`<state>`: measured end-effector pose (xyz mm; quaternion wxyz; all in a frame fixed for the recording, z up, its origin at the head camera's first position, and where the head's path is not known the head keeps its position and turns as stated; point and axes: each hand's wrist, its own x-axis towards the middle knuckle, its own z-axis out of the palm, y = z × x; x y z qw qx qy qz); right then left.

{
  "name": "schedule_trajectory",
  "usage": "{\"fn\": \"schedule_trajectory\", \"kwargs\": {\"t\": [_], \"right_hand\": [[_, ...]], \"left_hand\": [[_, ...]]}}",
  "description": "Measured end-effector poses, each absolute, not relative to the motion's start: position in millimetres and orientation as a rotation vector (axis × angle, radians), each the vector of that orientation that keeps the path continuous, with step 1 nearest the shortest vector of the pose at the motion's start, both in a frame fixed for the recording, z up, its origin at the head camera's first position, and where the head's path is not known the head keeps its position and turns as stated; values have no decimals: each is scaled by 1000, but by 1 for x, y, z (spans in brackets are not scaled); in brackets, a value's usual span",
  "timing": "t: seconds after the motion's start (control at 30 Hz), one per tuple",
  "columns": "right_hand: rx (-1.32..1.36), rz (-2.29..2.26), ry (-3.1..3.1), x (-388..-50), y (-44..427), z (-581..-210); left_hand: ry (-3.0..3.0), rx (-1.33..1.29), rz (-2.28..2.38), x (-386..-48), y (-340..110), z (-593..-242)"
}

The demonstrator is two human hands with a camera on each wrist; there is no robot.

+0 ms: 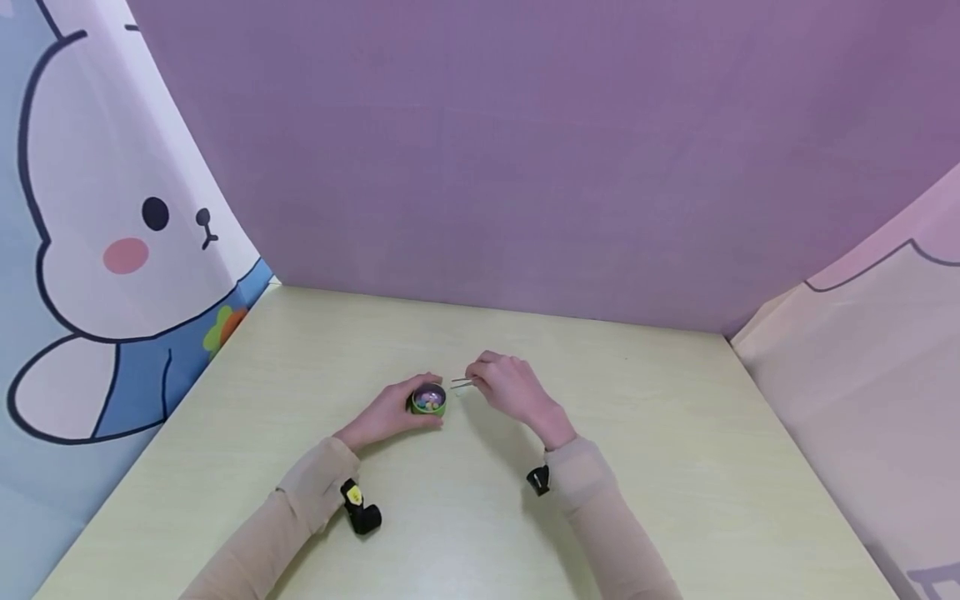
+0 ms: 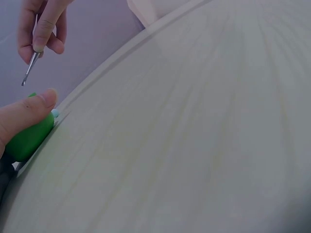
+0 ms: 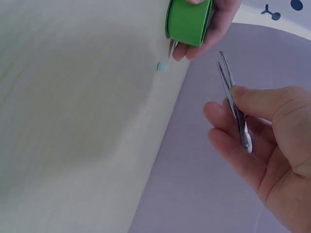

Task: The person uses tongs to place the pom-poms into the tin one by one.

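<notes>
My left hand [image 1: 386,412] grips a small round green container [image 3: 188,22] by its sides, fingers and thumb curved round it. Several small coloured pieces [image 1: 430,402] lie inside it in the head view. My right hand [image 1: 512,387] pinches metal tweezers [image 3: 239,116] between thumb and fingers, to the right of the container. The tweezers' tips are apart, with nothing between them. A small pale blue bead-like piece [image 3: 163,66] rests on the table close by the container; in the left wrist view it shows partly behind the green side.
The pale wood-look table [image 1: 712,467] reaches back to a purple cloth wall [image 1: 480,167]. On the left hangs a cloth with a cartoon animal [image 1: 97,217]; a pale cloth [image 1: 885,375] hangs on the right. Black wrist cameras [image 1: 363,517] sit at both sleeves.
</notes>
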<state>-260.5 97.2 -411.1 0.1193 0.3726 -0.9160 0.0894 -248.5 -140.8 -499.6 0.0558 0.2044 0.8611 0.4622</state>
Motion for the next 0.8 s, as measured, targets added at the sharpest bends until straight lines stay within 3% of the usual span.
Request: {"fn": "schedule_trajectory", "kwargs": {"t": [0.8], "right_hand": [[1080,268,-2799,-271,103,-429]], "left_hand": [[2600,593,1401,-245,-138,-498]]}}
